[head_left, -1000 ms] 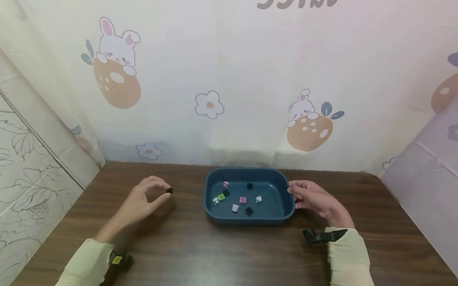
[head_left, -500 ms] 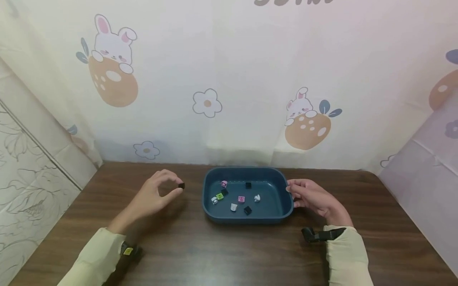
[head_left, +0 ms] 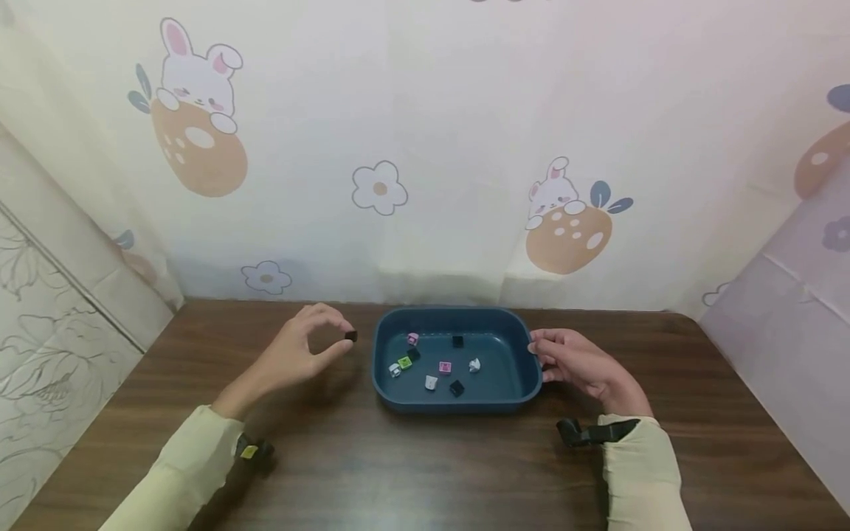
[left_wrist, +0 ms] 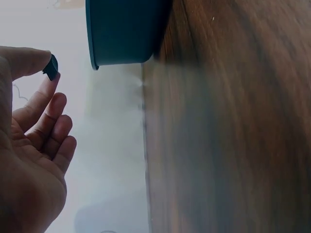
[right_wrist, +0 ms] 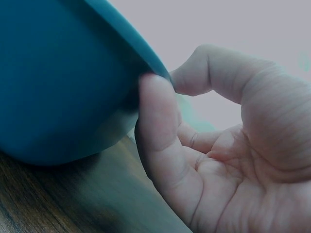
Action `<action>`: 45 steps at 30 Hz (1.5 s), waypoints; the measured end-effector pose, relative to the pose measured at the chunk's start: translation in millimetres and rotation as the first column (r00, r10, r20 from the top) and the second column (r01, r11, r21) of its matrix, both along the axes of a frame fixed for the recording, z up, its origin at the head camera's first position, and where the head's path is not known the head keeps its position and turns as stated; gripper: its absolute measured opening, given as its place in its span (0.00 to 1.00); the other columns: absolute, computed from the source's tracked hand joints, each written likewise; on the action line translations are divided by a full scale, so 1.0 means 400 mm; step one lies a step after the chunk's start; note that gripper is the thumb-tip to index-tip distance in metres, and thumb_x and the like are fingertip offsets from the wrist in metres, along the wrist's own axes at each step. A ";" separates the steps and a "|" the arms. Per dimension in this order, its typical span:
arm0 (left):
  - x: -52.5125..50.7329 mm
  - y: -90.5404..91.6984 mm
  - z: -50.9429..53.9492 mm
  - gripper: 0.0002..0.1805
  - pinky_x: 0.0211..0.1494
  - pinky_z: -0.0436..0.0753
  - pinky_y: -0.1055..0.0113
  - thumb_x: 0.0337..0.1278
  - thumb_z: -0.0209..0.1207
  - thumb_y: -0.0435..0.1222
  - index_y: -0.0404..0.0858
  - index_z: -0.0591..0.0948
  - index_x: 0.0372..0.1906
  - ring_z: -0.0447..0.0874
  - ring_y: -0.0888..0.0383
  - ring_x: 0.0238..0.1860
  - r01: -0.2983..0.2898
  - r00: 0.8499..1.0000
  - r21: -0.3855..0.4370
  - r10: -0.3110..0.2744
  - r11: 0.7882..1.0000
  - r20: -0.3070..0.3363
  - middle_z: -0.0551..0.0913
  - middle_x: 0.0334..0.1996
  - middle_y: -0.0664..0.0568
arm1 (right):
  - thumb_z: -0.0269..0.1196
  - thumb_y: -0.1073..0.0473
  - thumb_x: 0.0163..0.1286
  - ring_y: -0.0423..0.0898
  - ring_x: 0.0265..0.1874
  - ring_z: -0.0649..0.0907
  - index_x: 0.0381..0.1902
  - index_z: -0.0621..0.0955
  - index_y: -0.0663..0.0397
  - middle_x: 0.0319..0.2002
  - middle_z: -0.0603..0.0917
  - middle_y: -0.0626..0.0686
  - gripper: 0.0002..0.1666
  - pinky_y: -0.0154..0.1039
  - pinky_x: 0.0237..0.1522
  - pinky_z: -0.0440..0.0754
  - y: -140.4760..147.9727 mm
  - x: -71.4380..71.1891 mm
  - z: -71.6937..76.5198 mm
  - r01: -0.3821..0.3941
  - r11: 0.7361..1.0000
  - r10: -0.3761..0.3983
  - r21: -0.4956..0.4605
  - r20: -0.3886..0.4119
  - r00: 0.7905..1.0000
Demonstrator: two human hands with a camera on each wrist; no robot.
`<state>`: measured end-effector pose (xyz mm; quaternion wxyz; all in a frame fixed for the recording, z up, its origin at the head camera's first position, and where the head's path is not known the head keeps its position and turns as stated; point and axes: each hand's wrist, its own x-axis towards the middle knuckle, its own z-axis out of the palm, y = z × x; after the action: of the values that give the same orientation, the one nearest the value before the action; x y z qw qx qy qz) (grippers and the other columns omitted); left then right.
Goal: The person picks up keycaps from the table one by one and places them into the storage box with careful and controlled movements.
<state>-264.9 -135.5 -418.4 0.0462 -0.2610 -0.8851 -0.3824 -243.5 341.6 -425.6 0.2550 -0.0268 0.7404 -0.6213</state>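
My left hand [head_left: 295,354] pinches a small black keycap [head_left: 350,335] between thumb and index finger, in the air left of the blue tray [head_left: 458,405]. In the left wrist view the keycap [left_wrist: 51,68] sits at the fingertips, the other fingers loosely bent. My right hand [head_left: 584,365] grips the tray's right rim; the right wrist view shows thumb and finger on either side of the tray wall [right_wrist: 73,82]. Inside the tray lie several loose keycaps: a lime green one [head_left: 405,363], a pink one [head_left: 445,367], a white one [head_left: 431,383] and a black one [head_left: 457,388] among them.
The dark wooden table [head_left: 398,472] carries the tray near its back edge. Behind it hangs a pale curtain [head_left: 451,147] printed with rabbits and flowers, close to the tray's far side. Each wrist wears a black strap.
My left hand has moved right with the black keycap, closer to the tray's left side. The right hand has kept its grip on the rim. The head view has shifted slightly.
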 end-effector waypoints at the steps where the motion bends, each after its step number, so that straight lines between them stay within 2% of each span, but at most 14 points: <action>1: 0.000 0.003 -0.002 0.10 0.69 0.78 0.40 0.65 0.70 0.43 0.52 0.86 0.49 0.78 0.54 0.62 0.000 1.000 0.002 0.000 1.000 0.003 0.85 0.53 0.58 | 0.54 0.59 0.82 0.37 0.31 0.84 0.59 0.75 0.65 0.33 0.83 0.44 0.17 0.33 0.42 0.90 0.000 0.000 0.000 0.002 1.000 -0.002 -0.001 0.001 1.000; 6: 0.000 0.019 -0.010 0.10 0.68 0.79 0.39 0.66 0.70 0.43 0.53 0.87 0.50 0.78 0.54 0.61 0.004 1.000 0.018 -0.005 1.000 0.027 0.84 0.54 0.58 | 0.54 0.59 0.82 0.37 0.31 0.84 0.60 0.75 0.66 0.32 0.81 0.43 0.17 0.32 0.42 0.90 0.000 -0.001 0.001 0.005 1.000 -0.005 -0.001 0.004 1.000; 10: -0.001 0.038 -0.005 0.11 0.69 0.79 0.38 0.66 0.70 0.45 0.52 0.87 0.51 0.78 0.54 0.62 0.011 0.999 0.021 -0.012 1.000 0.046 0.84 0.55 0.58 | 0.54 0.59 0.82 0.37 0.31 0.84 0.61 0.74 0.67 0.32 0.81 0.43 0.19 0.32 0.42 0.90 -0.001 0.001 0.003 0.008 1.000 -0.008 0.002 0.007 1.000; 18: -0.003 0.066 0.002 0.11 0.69 0.79 0.39 0.66 0.70 0.45 0.51 0.86 0.51 0.78 0.54 0.62 0.023 0.999 0.038 -0.025 0.999 0.036 0.85 0.54 0.57 | 0.54 0.59 0.82 0.37 0.31 0.84 0.60 0.75 0.66 0.33 0.82 0.44 0.18 0.32 0.41 0.90 -0.003 0.003 0.005 0.012 1.000 -0.012 0.005 0.003 1.000; 25: 0.000 0.084 -0.001 0.13 0.72 0.77 0.37 0.66 0.69 0.46 0.50 0.86 0.52 0.78 0.52 0.64 -0.001 0.999 0.077 -0.003 0.997 0.050 0.84 0.56 0.55 | 0.54 0.59 0.82 0.38 0.32 0.85 0.62 0.74 0.69 0.35 0.84 0.45 0.20 0.33 0.42 0.90 -0.004 -0.001 0.000 0.002 1.000 -0.002 0.008 0.003 1.000; 31: -0.009 0.111 0.000 0.13 0.73 0.78 0.40 0.67 0.69 0.44 0.49 0.87 0.53 0.79 0.54 0.63 0.027 0.999 0.106 -0.031 0.994 0.036 0.84 0.56 0.55 | 0.53 0.60 0.81 0.38 0.31 0.85 0.61 0.74 0.70 0.34 0.82 0.45 0.19 0.33 0.41 0.90 -0.003 0.000 0.002 0.009 1.000 -0.009 0.016 -0.005 1.000; 45: -0.009 0.156 -0.001 0.15 0.74 0.77 0.42 0.66 0.69 0.47 0.48 0.87 0.53 0.78 0.55 0.64 0.027 0.997 0.132 -0.036 0.991 0.073 0.83 0.58 0.58 | 0.54 0.60 0.81 0.38 0.30 0.84 0.59 0.75 0.68 0.32 0.81 0.45 0.17 0.33 0.41 0.90 -0.001 -0.002 0.002 0.008 1.000 -0.008 0.008 -0.005 1.000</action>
<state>-268.4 -73.0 -418.8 0.0238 -0.2569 -0.8550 -0.4499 -244.1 341.2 -424.9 0.2508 -0.0243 0.7438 -0.6191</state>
